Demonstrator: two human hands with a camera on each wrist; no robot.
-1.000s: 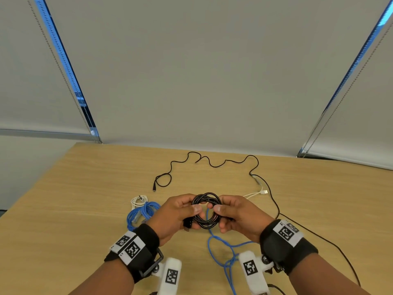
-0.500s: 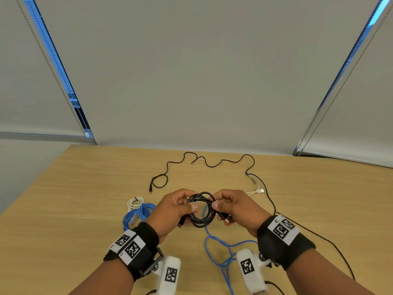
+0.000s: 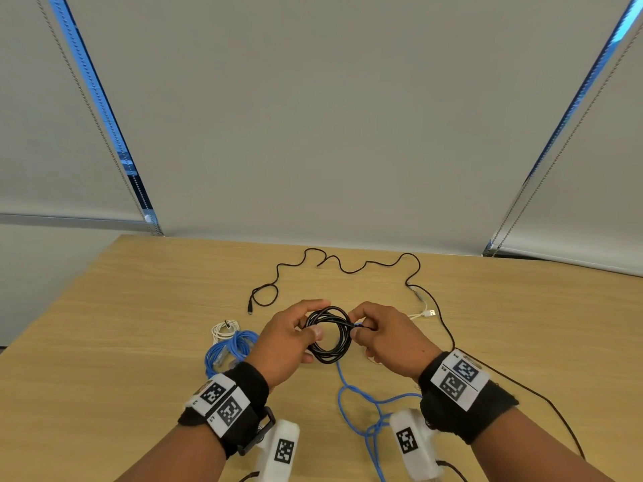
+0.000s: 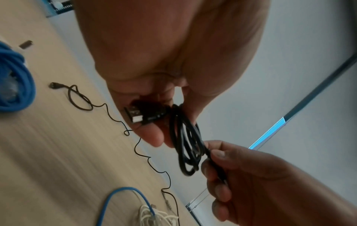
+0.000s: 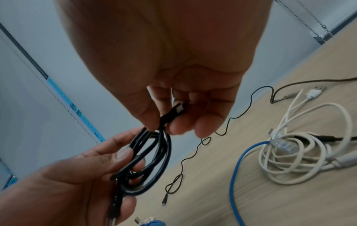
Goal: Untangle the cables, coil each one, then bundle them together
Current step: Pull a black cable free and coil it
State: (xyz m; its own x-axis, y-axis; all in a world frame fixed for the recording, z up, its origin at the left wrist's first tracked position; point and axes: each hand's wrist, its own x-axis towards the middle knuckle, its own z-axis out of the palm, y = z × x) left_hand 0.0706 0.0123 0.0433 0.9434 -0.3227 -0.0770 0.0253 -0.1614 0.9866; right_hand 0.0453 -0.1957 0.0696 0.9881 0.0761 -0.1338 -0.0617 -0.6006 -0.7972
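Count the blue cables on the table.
2: a coiled blue cable beside the left hand, and a loose blue cable below the black coil, running off frame. They might join unseen.

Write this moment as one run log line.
left hand: grips black coil | right hand: pinches its end | blue coil: on table

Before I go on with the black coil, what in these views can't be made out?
- Head view: the right hand covers the black coil's free end; the plug type is unreadable.
- Left wrist view: the left hand hides part of the coil's USB plug.
- Head view: the blue cable runs off the bottom edge.
- Head view: the white cable is too small to count loops.
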